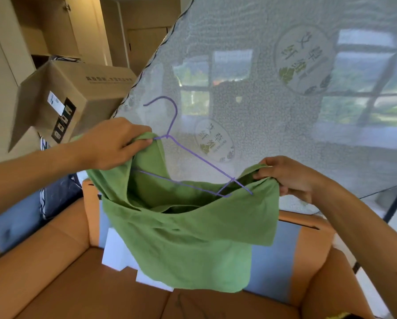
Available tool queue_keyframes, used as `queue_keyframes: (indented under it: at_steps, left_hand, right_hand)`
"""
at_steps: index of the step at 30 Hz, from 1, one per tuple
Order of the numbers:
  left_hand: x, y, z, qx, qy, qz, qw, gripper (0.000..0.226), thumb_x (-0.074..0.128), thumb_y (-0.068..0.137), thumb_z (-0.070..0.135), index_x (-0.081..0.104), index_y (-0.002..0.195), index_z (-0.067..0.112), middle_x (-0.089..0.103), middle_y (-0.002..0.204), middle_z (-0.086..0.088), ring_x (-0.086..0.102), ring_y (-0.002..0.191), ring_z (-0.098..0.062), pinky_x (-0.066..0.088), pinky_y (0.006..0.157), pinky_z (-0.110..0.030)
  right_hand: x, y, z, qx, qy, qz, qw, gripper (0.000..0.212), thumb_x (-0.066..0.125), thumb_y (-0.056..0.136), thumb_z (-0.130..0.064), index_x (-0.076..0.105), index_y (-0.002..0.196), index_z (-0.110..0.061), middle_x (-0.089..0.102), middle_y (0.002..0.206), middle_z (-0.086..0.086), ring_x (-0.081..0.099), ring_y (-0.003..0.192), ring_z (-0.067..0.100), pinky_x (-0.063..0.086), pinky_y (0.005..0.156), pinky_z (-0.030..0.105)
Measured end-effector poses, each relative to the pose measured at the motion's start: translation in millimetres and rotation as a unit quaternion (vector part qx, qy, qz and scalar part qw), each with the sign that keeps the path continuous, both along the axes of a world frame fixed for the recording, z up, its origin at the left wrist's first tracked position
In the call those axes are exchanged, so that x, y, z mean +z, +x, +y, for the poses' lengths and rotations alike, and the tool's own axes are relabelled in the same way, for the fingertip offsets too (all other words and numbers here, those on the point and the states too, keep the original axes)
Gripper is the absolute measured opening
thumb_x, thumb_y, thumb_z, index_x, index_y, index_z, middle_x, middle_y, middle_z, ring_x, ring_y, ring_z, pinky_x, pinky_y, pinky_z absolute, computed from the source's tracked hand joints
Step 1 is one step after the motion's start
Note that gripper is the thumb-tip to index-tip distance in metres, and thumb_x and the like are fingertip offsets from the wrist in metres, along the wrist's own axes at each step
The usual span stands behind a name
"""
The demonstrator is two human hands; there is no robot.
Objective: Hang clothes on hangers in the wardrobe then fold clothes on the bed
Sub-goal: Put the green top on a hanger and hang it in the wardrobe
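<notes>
Green garment stretched between left hand and right hand

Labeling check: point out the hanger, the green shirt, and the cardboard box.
hanger [198, 157], head view, sloping arm wire.
green shirt [193, 245], head view, front panel.
cardboard box [82, 88], head view, side face.
</notes>
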State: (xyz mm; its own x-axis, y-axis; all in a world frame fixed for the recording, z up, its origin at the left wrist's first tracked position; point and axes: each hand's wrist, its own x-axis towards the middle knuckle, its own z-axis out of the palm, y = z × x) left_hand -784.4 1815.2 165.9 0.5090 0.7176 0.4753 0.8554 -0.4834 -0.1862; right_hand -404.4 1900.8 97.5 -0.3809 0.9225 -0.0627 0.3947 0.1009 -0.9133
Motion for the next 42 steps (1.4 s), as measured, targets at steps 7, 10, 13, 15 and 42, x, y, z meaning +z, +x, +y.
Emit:
queue_keyframes:
  at_steps: [7, 10, 13, 15, 42]
  left_hand:
    - [-11, 6, 6, 0.032, 0.088, 0.028, 0.995, 0.038, 0.027, 0.100, 0.048, 0.048, 0.085, 0.020, 0.058, 0.066, -0.009, 0.058, 0.063, -0.036, 0.046, 0.054, -0.043]
    - [-7, 2, 11, 0.046, 0.117, 0.028, 0.992, 0.034, 0.028, 0.100, 0.047, 0.044, 0.085, 0.021, 0.060, 0.069, -0.011, 0.060, 0.066, -0.038, 0.047, 0.055, -0.044]
    - [0, 2, 14, 0.055, 0.137, 0.025, 0.989, 0.038, 0.028, 0.099, 0.047, 0.050, 0.087, 0.018, 0.063, 0.070, -0.014, 0.062, 0.066, -0.040, 0.048, 0.055, -0.045]
    - [4, 4, 14, 0.059, 0.145, 0.013, 0.988, 0.037, 0.028, 0.099, 0.047, 0.049, 0.085, 0.020, 0.061, 0.067, -0.012, 0.061, 0.063, -0.039, 0.046, 0.054, -0.043]
    - [14, 2, -7, 0.064, 0.180, -0.048, 0.981, 0.039, 0.031, 0.099, 0.043, 0.051, 0.080, 0.015, 0.059, 0.064, -0.007, 0.059, 0.060, -0.038, 0.047, 0.051, -0.043]
  right_hand:
    - [38, 11, -16, 0.005, 0.094, -0.093, 0.991, 0.011, 0.073, 0.084, -0.011, 0.064, 0.077, -0.008, 0.051, 0.054, 0.000, 0.038, 0.045, 0.010, 0.029, 0.044, 0.018]
    - [44, 19, -18, -0.003, 0.108, -0.114, 0.987, 0.010, 0.070, 0.086, -0.010, 0.064, 0.078, -0.010, 0.053, 0.057, 0.001, 0.039, 0.047, 0.009, 0.030, 0.044, 0.017]
    - [48, 26, -18, -0.004, 0.111, -0.120, 0.987, 0.011, 0.068, 0.086, -0.007, 0.062, 0.078, -0.011, 0.052, 0.058, 0.001, 0.038, 0.049, 0.011, 0.029, 0.045, 0.020]
    - [51, 28, -18, -0.003, 0.114, -0.125, 0.986, 0.012, 0.066, 0.087, -0.006, 0.061, 0.077, -0.011, 0.052, 0.058, 0.000, 0.039, 0.050, 0.011, 0.029, 0.047, 0.021]
    - [84, 11, -25, 0.021, 0.084, -0.055, 0.995, 0.025, 0.059, 0.097, -0.017, 0.073, 0.076, -0.016, 0.066, 0.076, 0.007, 0.062, 0.070, 0.018, 0.050, 0.066, 0.031]
